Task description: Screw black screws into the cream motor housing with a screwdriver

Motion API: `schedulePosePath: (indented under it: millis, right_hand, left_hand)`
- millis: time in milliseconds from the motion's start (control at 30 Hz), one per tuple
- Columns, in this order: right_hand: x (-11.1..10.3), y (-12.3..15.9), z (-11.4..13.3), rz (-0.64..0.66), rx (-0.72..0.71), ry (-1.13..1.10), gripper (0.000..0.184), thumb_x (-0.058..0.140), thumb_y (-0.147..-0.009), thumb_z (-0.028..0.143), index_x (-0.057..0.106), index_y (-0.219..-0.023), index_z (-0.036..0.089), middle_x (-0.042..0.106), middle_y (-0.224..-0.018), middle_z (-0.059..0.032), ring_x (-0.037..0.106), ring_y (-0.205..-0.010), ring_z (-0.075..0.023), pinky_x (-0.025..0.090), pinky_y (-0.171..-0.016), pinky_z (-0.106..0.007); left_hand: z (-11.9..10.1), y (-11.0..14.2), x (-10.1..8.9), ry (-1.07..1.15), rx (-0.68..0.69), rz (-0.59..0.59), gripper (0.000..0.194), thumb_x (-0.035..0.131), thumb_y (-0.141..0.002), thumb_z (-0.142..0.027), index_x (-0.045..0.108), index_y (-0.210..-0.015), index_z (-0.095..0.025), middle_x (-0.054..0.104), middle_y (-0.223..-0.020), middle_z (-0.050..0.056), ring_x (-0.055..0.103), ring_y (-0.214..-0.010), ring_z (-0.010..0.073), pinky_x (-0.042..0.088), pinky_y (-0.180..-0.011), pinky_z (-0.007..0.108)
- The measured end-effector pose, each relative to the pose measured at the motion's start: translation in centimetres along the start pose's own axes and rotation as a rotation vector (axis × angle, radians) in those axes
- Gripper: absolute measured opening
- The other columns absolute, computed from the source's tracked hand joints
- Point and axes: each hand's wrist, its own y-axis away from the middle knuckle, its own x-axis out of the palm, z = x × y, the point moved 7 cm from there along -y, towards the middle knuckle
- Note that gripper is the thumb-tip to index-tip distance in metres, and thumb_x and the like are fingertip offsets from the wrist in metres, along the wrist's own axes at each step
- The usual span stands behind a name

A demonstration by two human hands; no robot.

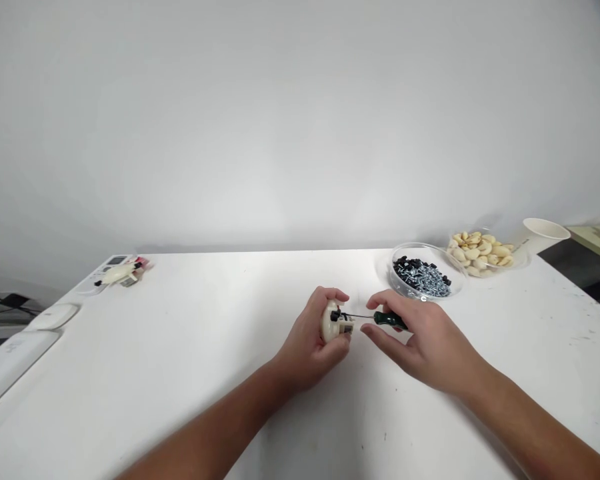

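My left hand (316, 337) grips a small rounded cream plastic part (329, 323) with black fittings, held just above the white table. In my right hand (427, 337) is a screwdriver (387, 320) with a dark green handle, its thin shaft level and pointing left. The tip meets the black fitting on the cream part; whether a screw sits under it is too small to tell. My right thumb and index finger stand a little off the handle, and the rest of that grip is partly hidden.
Behind my right hand stands a clear bowl (394, 277) of screws and black pieces. A container of cream oval shells (480, 252) and a pale cup (545, 230) are farther right. Another cream part (117, 274) lies far left, near white objects (17, 363) along the edge.
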Motion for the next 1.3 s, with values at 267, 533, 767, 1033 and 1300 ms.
schedulePosePath:
  millis: [267,533,767,1033,1300]
  right_hand:
    - [0.2,-0.5,0.2,0.056,-0.044,-0.026,0.032,0.042,-0.112,0.034,0.055,-0.086,0.021,0.059,-0.076,0.0012,0.052,-0.065,-0.0141,0.035,-0.06,-0.029]
    - [-0.3,-0.7,-0.4,0.008,-0.097,-0.137,0.012,0.062,-0.105,0.036,0.066,-0.109,0.026,0.071,-0.093,-0.0009,0.061,-0.074,-0.0158,0.043,-0.064,-0.029]
    - [0.1,-0.5,-0.3,0.081,0.007,-0.125,0.028,0.049,-0.109,0.04,0.062,-0.091,0.022,0.061,-0.077,0.0001,0.055,-0.068,-0.0163,0.038,-0.059,-0.03]
    - [0.0,-0.4,0.2,0.041,-0.083,-0.082,0.022,0.05,-0.109,0.034,0.059,-0.092,0.022,0.058,-0.08,0.0005,0.05,-0.067,-0.015,0.035,-0.059,-0.029]
    - [0.9,-0.2,-0.8,0.097,0.083,-0.269,0.012,0.057,-0.103,0.029,0.047,-0.098,0.025,0.05,-0.077,0.0042,0.043,-0.063,-0.0136,0.031,-0.054,-0.025]
  left_hand:
    - [0.6,-0.2,-0.3,-0.024,-0.023,-0.044,0.051,0.058,-0.082,-0.008,0.045,-0.128,-0.025,0.046,-0.091,-0.002,0.039,-0.064,0.0099,0.035,-0.059,0.026]
    - [0.8,-0.1,0.0,0.135,-0.063,0.001,0.047,0.057,-0.087,-0.01,0.043,-0.13,-0.025,0.044,-0.079,-0.005,0.037,-0.063,0.0116,0.034,-0.058,0.025]
    - [0.5,-0.1,0.3,0.104,-0.028,0.036,0.048,0.057,-0.086,-0.008,0.043,-0.129,-0.024,0.044,-0.082,-0.004,0.037,-0.063,0.0109,0.032,-0.059,0.026]
    - [0.9,-0.2,-0.2,0.137,-0.076,-0.043,0.046,0.058,-0.088,-0.011,0.043,-0.129,-0.025,0.04,-0.081,-0.005,0.034,-0.062,0.0102,0.032,-0.057,0.025]
    - [0.7,0.1,0.2,0.153,-0.06,-0.005,0.046,0.061,-0.088,-0.013,0.044,-0.129,-0.025,0.042,-0.08,-0.005,0.033,-0.062,0.0103,0.031,-0.057,0.025]
